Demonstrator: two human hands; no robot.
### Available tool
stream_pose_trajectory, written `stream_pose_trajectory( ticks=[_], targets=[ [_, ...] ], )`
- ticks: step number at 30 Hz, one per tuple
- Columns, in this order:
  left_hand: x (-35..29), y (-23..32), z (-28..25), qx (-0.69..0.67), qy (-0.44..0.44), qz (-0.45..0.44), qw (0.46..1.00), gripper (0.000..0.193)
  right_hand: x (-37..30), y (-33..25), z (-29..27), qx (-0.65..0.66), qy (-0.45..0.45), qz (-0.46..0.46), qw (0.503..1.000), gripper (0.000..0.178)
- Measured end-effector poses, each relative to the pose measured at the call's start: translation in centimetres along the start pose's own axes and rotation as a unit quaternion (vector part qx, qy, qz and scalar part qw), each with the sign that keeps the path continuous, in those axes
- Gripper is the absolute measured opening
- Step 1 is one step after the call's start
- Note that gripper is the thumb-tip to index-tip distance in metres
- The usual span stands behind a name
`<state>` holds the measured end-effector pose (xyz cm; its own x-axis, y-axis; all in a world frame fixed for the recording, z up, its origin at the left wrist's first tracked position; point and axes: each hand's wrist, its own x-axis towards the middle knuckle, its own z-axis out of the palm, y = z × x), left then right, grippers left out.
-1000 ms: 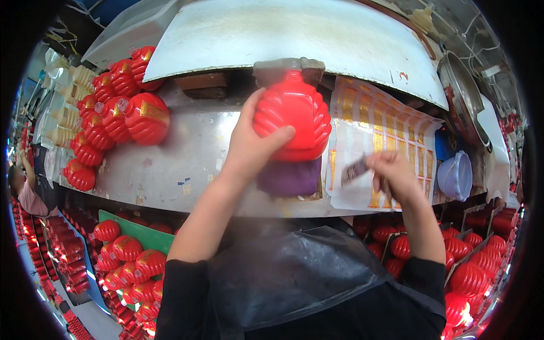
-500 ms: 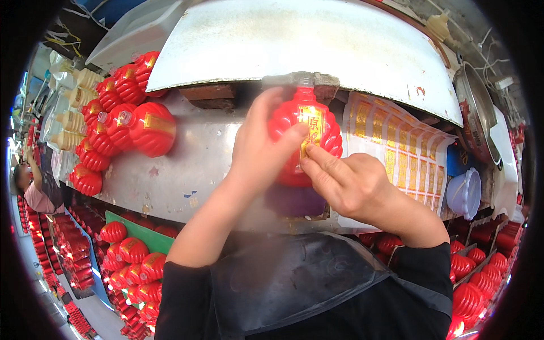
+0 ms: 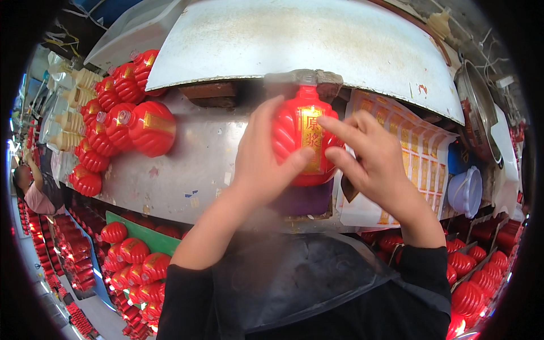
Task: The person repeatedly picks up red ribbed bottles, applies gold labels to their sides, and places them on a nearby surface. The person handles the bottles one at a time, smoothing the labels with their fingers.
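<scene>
A red ribbed plastic bottle [image 3: 286,127] with a clear neck lies on the bench, its neck against a worn block [image 3: 328,84] at the far side. On its front is a gold label [image 3: 311,136] with dark characters. My left hand [image 3: 262,150] wraps the bottle's left side, its thumb on the label's lower part. My right hand [image 3: 368,153] is open, the index fingertip touching the label's upper right edge and the thumb near the bottle's right side. A dark pointed piece [image 3: 349,191] shows below my right hand; I cannot tell what it is.
Sheets of gold labels [image 3: 416,158] lie to the right, near a lavender bucket [image 3: 464,192]. Several red bottles [image 3: 152,129] stand at the left of the metal bench [image 3: 187,164]. A white board [image 3: 294,39] spans the back. More red bottles [image 3: 134,251] fill crates below.
My right hand has moved up from the label's lower right to its upper right edge, its fingers now spread. My left hand has shifted slightly down, its thumb lower on the label.
</scene>
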<state>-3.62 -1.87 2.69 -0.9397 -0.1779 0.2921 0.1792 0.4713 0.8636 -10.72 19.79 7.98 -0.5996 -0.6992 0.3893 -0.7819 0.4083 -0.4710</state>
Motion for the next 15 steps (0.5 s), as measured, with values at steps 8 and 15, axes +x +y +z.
stream_pose_trajectory(
  ticks=[8,15],
  targets=[
    [-1.0,-0.3,0.2,0.018,-0.012,0.001,1.000,0.098,2.8,1.6,0.9,0.087,-0.049,0.080,0.992,0.049],
    [-1.0,-1.7,0.1,0.034,-0.008,0.068,0.997,0.092,2.6,2.4,0.6,0.117,-0.077,0.088,0.986,0.048]
  ],
)
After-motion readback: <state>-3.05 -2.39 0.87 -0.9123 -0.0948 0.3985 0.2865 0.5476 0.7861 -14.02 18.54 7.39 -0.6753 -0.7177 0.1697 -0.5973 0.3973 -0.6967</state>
